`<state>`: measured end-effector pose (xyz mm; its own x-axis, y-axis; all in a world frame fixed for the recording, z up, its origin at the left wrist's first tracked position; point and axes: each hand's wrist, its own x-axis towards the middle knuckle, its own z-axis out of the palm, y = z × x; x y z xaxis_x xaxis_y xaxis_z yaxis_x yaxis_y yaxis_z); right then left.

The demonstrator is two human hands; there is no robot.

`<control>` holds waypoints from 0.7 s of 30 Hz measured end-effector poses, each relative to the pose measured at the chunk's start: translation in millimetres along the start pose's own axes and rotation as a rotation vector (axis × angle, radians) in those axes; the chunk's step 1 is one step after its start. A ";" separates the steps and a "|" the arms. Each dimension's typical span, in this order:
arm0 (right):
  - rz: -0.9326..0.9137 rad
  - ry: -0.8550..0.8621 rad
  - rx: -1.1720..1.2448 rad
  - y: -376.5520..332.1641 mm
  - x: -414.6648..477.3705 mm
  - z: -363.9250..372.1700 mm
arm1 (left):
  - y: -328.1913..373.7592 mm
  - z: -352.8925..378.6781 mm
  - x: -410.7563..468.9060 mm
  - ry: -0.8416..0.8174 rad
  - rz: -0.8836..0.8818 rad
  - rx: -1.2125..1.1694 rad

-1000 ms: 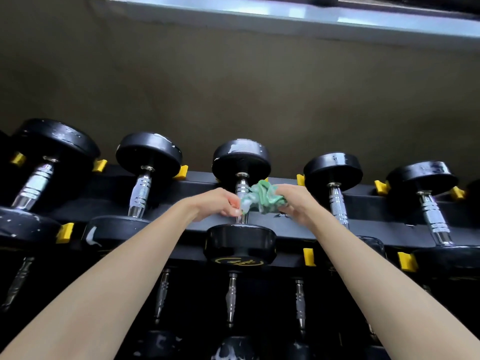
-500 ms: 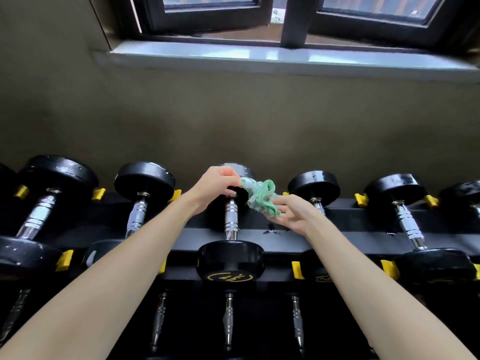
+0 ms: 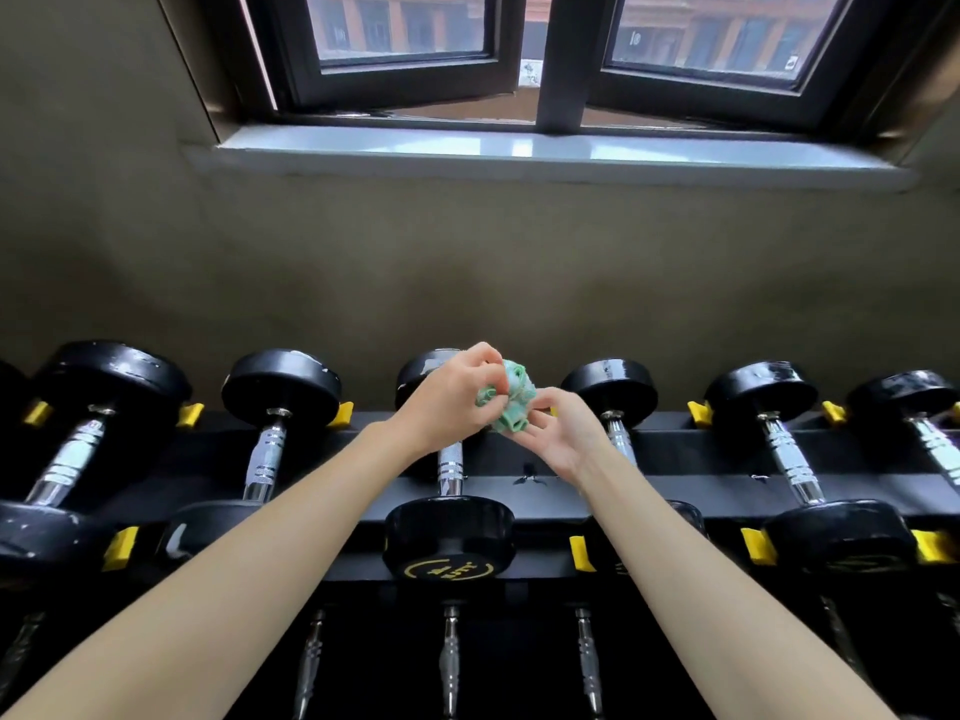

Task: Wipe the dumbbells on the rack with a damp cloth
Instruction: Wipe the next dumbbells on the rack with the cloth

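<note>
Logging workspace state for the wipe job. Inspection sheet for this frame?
Surface: black rack, dumbbells lying between yellow stops.
Job's things: green cloth bunched up, off the handle of the centre dumbbell; white marks on several dumbbell heads.
Clutter: nothing seen.
Grippers: left hand pinches the cloth from above; right hand holds it from below.
Cables: nothing seen.
Surroundings: plain wall, window above; lower row of dumbbells, dim.
</note>
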<state>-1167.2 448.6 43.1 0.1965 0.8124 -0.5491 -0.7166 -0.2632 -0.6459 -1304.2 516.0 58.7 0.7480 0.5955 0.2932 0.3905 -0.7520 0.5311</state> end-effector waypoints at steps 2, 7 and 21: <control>0.013 -0.049 0.112 -3.8 -3.2 -5.0 | 2.9 0.5 -3.2 -0.014 0.003 0.009; 0.065 -0.118 0.075 -6.1 -2.9 -4.1 | 13.8 -0.3 -5.5 -0.138 -0.029 -0.069; 0.032 0.011 -0.089 -11.4 15.2 -10.4 | -41.1 -17.6 1.7 0.373 -0.701 -0.435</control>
<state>-1149.0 458.6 36.6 0.1818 0.7972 -0.5757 -0.6605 -0.3347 -0.6721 -1328.4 552.9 51.3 0.1632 0.9865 -0.0119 0.3970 -0.0547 0.9162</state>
